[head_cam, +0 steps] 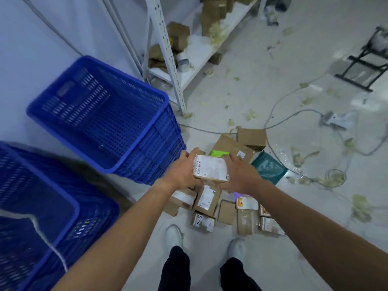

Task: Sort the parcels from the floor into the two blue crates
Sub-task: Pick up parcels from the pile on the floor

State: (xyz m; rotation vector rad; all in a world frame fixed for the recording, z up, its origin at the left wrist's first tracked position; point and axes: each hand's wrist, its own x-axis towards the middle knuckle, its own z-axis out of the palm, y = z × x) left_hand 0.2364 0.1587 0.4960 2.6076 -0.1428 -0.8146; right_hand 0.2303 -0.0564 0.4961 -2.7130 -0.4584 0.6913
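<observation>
Cardboard parcel point(210, 169): white label up; I see it held between both hands, above the floor pile; it sits just right of the far crate's near corner, inside neither crate
Left hand point(182, 171): grips the parcel's left end; fingers curl over the top edge
Right hand point(239, 173): grips the right end; fingers wrap the far edge
Far crate point(159, 148): blue mesh; stands by the wall, next to the shelf point(195, 49) leg
Near crate point(94, 223): blue mesh; at my lower left, just beside the far one
Pile point(226, 211): brown labelled boxes on the floor, under the hands; just ahead of the white shoes point(174, 234)
Green box point(219, 153): behind the parcel; mostly hidden
Teal bag point(268, 168): flat on the floor, right of the hands
Cable point(294, 114): grey; loops over the littered floor beyond
</observation>
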